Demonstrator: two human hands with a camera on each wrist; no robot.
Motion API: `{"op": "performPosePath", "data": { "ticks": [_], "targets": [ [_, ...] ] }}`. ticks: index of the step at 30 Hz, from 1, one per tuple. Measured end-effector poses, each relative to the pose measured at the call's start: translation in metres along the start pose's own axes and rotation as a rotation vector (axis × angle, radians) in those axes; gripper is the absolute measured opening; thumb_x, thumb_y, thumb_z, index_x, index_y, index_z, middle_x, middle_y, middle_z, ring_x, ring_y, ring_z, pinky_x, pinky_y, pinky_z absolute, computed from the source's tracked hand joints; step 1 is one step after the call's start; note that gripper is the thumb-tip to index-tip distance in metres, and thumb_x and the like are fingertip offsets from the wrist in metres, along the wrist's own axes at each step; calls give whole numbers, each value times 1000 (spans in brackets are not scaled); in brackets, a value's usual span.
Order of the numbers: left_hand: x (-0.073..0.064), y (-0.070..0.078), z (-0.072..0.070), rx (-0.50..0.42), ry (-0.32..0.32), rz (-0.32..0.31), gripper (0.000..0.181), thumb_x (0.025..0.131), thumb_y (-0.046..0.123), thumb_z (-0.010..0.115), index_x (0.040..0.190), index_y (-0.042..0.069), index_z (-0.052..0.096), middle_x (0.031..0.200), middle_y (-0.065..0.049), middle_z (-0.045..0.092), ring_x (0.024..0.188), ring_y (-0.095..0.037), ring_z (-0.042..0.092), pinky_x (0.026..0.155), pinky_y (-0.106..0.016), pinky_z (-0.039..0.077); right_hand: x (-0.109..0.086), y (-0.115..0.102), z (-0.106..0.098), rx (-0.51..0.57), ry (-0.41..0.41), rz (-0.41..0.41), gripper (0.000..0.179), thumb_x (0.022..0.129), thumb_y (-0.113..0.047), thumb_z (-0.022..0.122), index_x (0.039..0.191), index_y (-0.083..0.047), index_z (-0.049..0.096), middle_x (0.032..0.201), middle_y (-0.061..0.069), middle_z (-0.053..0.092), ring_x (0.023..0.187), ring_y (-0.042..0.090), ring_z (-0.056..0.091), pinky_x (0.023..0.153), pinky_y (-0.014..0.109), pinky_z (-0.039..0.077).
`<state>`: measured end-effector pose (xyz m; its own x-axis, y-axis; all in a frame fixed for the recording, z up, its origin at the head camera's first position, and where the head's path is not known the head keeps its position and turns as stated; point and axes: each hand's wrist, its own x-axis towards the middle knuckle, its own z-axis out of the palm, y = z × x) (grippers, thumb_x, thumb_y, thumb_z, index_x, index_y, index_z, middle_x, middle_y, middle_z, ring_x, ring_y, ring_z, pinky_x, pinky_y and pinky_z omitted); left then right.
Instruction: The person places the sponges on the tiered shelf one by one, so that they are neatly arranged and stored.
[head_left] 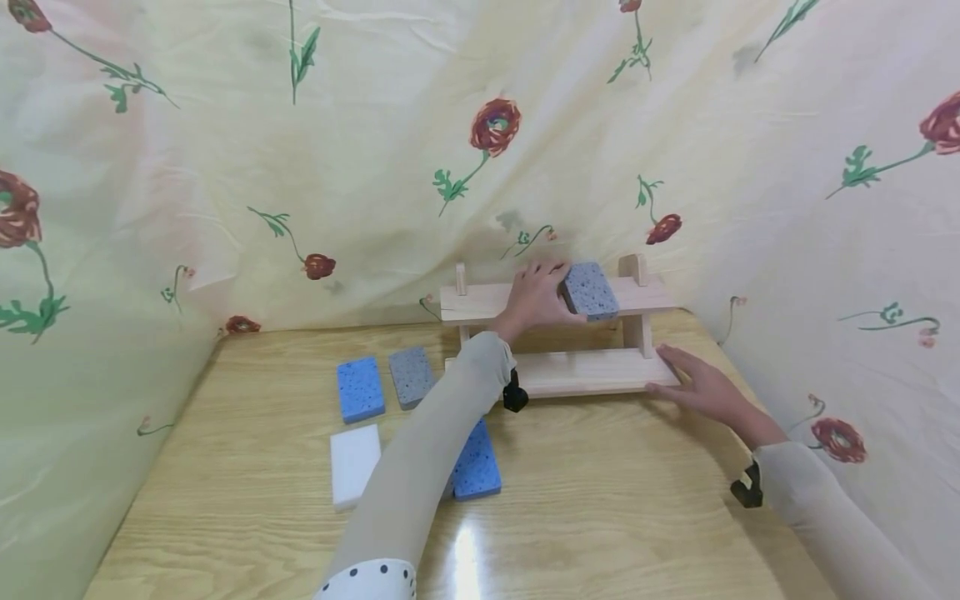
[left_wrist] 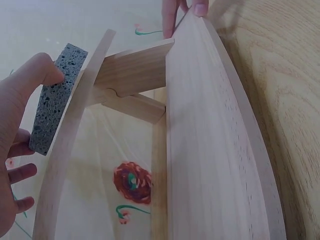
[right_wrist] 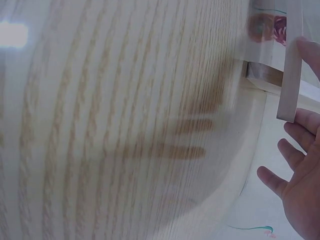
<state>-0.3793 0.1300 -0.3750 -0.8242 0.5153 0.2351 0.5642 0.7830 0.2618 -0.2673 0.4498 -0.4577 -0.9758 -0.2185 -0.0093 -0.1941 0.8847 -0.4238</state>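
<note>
My left hand pinches a grey speckled sponge between thumb and fingers at the upper board of a small two-tier wooden shelf. In the left wrist view, the thumb lies on the near end of the sponge and a finger is at its other end; the sponge is against the upper board. At the shelf's right end, my right hand holds the lower board, thumb at the front and fingers on the far side. The right wrist view shows the board's end between thumb and index finger, other fingers spread.
Left of the shelf on the wooden table lie a blue sponge, another grey sponge, a white block and a blue sponge partly behind the left sleeve. A flowered cloth hangs behind and at the sides.
</note>
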Motion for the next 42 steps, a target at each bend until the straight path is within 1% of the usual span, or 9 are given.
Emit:
{"op": "performPosePath", "data": {
  "ticks": [4, 11, 19, 25, 29, 32, 35, 38, 42],
  "targets": [
    [1, 1, 2, -13, -15, -3, 102, 80, 67, 72, 161, 18, 34, 163, 0, 36, 145, -23, 35, 116, -44, 35, -1, -1, 0, 0, 0, -3, 94, 91, -49, 72, 156, 6, 31, 160, 33, 29, 145, 57, 27, 114, 71, 25],
    [3, 2, 5, -31, -31, -17, 100, 81, 68, 71, 161, 21, 33, 164, 2, 34, 146, -23, 33, 116, -45, 34, -2, -3, 0, -7, 0, -2, 94, 91, -49, 72, 157, 5, 30, 161, 32, 28, 146, 57, 27, 114, 71, 25],
    [0, -1, 6, -91, -51, -25, 98, 83, 67, 69, 161, 22, 32, 166, 4, 32, 143, -25, 35, 113, -46, 35, -1, -1, 0, -21, 4, -5, 94, 91, -49, 72, 156, 6, 31, 160, 33, 29, 145, 56, 28, 114, 70, 26],
    [-1, -2, 7, -108, -43, -60, 101, 81, 71, 69, 161, 20, 33, 164, 2, 36, 139, -25, 38, 113, -45, 35, 0, 1, 2, -19, 4, -3, 95, 91, -49, 72, 156, 6, 31, 161, 33, 29, 145, 57, 28, 114, 70, 26],
    [-1, -2, 7, -135, -35, -70, 101, 80, 72, 70, 160, 21, 35, 161, 3, 41, 135, -24, 41, 112, -43, 35, 0, 2, 2, -25, 7, -5, 94, 91, -49, 72, 156, 6, 31, 160, 32, 30, 145, 57, 28, 114, 70, 26],
    [-1, -1, 9, -161, -36, -76, 101, 79, 73, 69, 160, 23, 34, 161, 4, 41, 133, -23, 42, 111, -41, 34, 0, 3, 2, -26, 5, -6, 94, 92, -49, 72, 156, 6, 31, 160, 32, 30, 145, 56, 28, 114, 70, 26],
    [-1, 0, 10, -158, -39, -78, 101, 80, 76, 66, 161, 26, 33, 162, 6, 40, 132, -23, 42, 112, -40, 32, -1, 3, 1, -24, 5, -10, 94, 92, -48, 72, 156, 6, 31, 160, 33, 30, 145, 56, 28, 114, 70, 26],
    [0, 2, 11, -135, -36, -79, 101, 80, 78, 64, 161, 27, 32, 162, 7, 41, 132, -22, 43, 114, -41, 31, -1, 2, 1, -23, 9, -14, 93, 92, -48, 72, 155, 7, 31, 160, 33, 30, 145, 56, 29, 114, 70, 26],
    [-1, 3, 11, -118, -29, -77, 101, 80, 77, 65, 161, 26, 33, 161, 6, 42, 131, -22, 44, 115, -42, 30, -1, 1, 0, -23, 11, -14, 94, 91, -48, 72, 155, 8, 32, 160, 33, 30, 145, 56, 29, 114, 70, 26]
  ]
}}
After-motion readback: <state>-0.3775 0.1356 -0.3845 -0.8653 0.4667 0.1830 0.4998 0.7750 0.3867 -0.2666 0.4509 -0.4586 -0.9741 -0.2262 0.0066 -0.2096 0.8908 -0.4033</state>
